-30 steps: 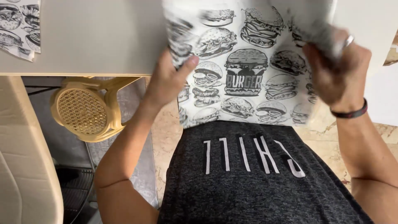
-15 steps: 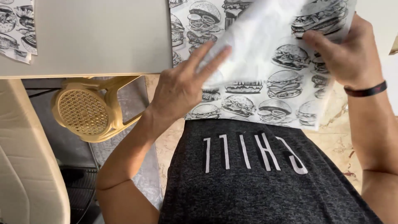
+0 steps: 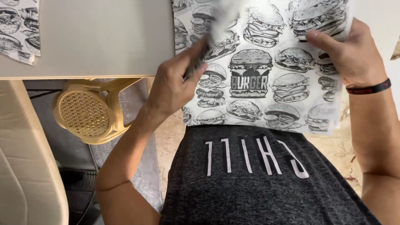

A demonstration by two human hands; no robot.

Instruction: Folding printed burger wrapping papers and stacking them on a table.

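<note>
The pale tabletop [image 3: 96, 37] fills the upper left of the frame, its edge running just above a tan plastic stool [image 3: 85, 112] at left centre. My dark grey shirt [image 3: 258, 179] takes up the bottom middle. The burger-printed paper sheet [image 3: 266, 83] lies in the upper right half, hanging over the tabletop's edge toward me. My right hand [image 3: 354, 52] sits at its right border, fingers curled and pinching the paper's edge. My left hand [image 3: 173, 85] is on its left border, fingers partly closed around a blurred fold of it. More printed paper [image 3: 18, 29] lies upper left.
</note>
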